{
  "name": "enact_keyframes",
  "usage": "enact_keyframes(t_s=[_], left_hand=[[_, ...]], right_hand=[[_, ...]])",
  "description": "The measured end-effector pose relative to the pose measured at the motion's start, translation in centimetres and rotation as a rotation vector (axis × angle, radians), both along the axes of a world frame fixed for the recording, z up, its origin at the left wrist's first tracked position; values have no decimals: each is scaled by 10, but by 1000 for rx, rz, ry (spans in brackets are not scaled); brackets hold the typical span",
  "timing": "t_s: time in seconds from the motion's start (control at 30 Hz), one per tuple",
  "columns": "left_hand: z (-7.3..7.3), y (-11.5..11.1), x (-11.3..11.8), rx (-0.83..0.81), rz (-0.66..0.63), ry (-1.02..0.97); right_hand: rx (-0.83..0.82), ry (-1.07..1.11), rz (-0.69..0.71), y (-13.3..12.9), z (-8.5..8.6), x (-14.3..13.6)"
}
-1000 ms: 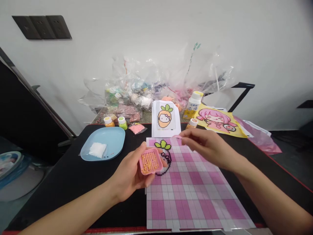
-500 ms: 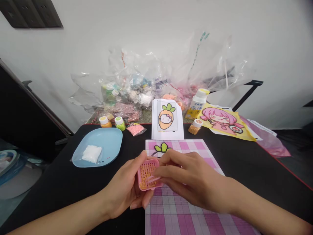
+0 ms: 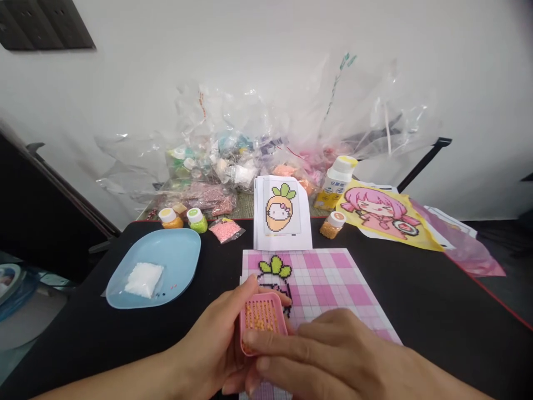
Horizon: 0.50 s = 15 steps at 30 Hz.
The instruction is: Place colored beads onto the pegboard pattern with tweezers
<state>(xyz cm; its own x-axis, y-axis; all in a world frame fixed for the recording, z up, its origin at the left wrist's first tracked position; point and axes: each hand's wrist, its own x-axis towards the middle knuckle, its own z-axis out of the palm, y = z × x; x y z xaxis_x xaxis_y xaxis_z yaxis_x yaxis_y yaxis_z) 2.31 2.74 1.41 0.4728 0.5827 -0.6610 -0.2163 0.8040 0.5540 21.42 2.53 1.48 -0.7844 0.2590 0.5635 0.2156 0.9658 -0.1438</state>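
Observation:
My left hand (image 3: 216,333) holds a small pink ribbed bead tray (image 3: 280,308) from its left side, thumb along the rim and other fingers beneath. Tiny yellow-orange beads (image 3: 258,321) lie in the tray's grooves and gather toward its near end. My right hand (image 3: 333,350) reaches across from the right with fingers stretched out, the index fingertip on the beads; its palm side is hidden. Below and behind the tray is a pegboard over a pink-and-white checked sheet (image 3: 328,266). On it is a bead design (image 3: 275,268) with green leaves and a black outline, partly covered by my left hand.
A printed carrot-character pattern (image 3: 278,214) stands behind the board. Left are a blue plate (image 3: 179,250) with a bag of white beads (image 3: 144,279), bead jars (image 3: 197,220) and a pink bead packet (image 3: 226,229). Right are an orange-brown bead jar (image 3: 333,224) and a pink-haired figure picture (image 3: 383,214).
My right hand has dropped nearer to me, its fingers going from bent over the tray to stretched across its near end. The tray has moved slightly nearer; the view has shifted a little.

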Motion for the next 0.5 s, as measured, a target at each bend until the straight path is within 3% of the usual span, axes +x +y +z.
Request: enact_keyframes(t_s=[0.23, 0.5], left_hand=[[-4, 11, 0, 124, -90, -83], [0, 13, 4, 65, 14, -27]], right_hand=[[73, -25, -90, 12, -6, 7], [25, -86, -104, 8, 1, 8]])
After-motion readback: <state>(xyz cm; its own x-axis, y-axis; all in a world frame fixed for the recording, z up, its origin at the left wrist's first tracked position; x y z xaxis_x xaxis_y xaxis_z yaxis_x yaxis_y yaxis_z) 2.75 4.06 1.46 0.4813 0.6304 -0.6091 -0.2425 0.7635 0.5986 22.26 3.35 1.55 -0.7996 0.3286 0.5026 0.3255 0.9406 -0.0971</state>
